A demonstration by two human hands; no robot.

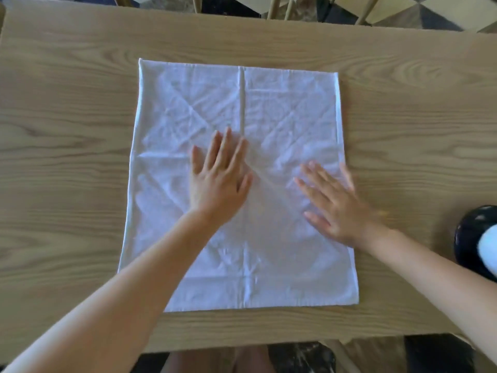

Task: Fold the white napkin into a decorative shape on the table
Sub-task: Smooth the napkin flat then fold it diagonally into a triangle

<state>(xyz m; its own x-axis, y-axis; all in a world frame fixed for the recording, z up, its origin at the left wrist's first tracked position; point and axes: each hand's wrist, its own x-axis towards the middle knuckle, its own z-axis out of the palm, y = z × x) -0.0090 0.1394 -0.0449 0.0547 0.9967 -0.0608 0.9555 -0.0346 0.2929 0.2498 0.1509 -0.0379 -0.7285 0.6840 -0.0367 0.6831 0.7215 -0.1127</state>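
Evidently, the white napkin point(242, 184) was being smoothed flat on the bench point(67, 157) by the left hand point(217, 181) and right hand point(336, 205), fingers point(226, 146) spread and released, a first fold being called for next.

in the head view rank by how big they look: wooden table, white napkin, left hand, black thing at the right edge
1. Light wooden table, largest.
2. White cloth napkin, spread flat.
3. Left hand and the glossy black rounded object: look alike, and the object is cut off by the frame edge, so I won't rank them.
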